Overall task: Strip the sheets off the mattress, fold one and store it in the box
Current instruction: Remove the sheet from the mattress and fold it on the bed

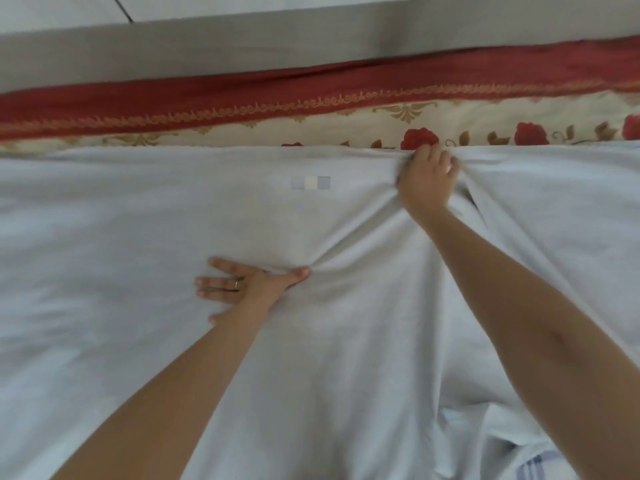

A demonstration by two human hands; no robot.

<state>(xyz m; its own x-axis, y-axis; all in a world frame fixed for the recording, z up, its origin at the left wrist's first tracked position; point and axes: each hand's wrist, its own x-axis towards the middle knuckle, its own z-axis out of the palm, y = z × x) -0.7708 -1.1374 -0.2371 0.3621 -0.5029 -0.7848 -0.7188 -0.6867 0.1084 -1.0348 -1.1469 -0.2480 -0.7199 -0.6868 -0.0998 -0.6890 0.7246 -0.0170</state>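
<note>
A pale white sheet (145, 230) covers most of the view, spread over the bed. My left hand (242, 284) lies flat on it near the middle, fingers straight and spread, pressing the cloth down. My right hand (427, 178) reaches to the sheet's far edge and grips a bunch of the cloth, with creases running from it towards my left hand. Beyond that edge shows a cream sheet with red roses and a red border (311, 98). No box is in view.
A grey band (242, 46) runs along the far side of the bed, with pale floor tiles (242, 5) beyond it. A bit of blue-striped cloth (533, 467) shows at the bottom right.
</note>
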